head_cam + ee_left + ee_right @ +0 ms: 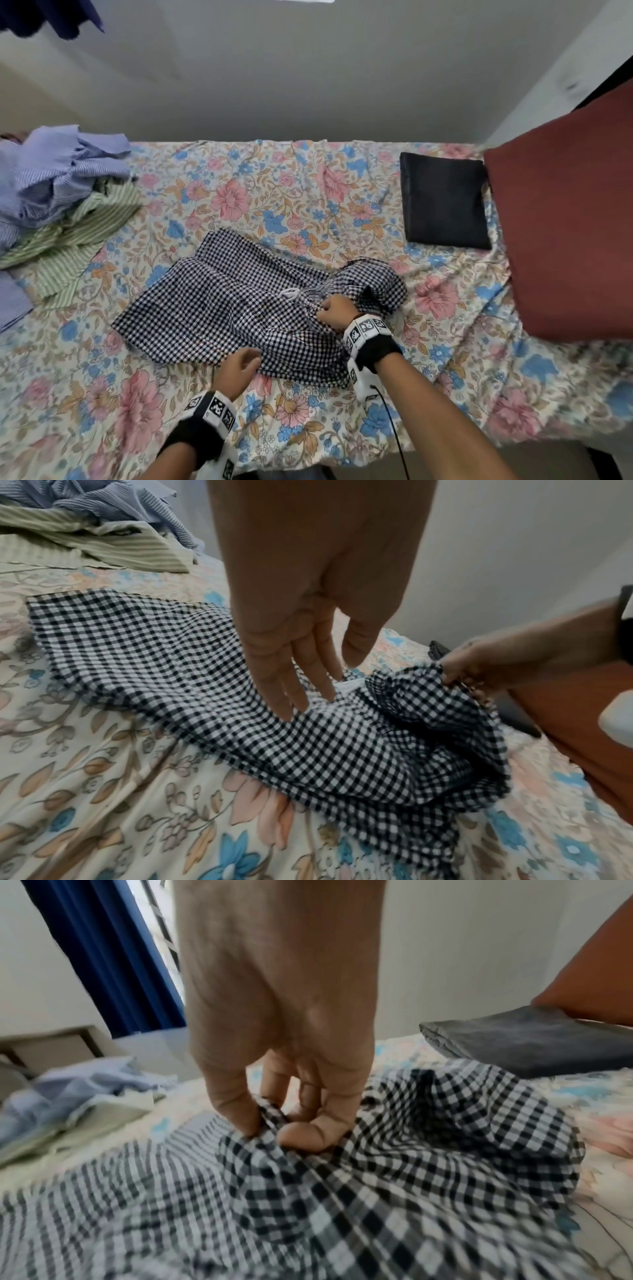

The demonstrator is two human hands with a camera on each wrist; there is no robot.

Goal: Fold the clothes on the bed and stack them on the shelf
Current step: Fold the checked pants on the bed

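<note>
Lying mid-bed, gingham shorts, long axis running from the bunched waistband at right toward the bed's left edge. Right hand pinching that waistband; left hand relaxed, fingers straight, nearer the shorts' front hem.

Head looks down; both wrists, close and perhaps blurred, share checked cloth.

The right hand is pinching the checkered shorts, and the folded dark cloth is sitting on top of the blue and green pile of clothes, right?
Not quite. The right hand does pinch the checkered shorts, but the folded dark cloth lies alone on the flowery sheet beside the red pillow, far from the blue and green pile of clothes. The head view shows it.
</note>
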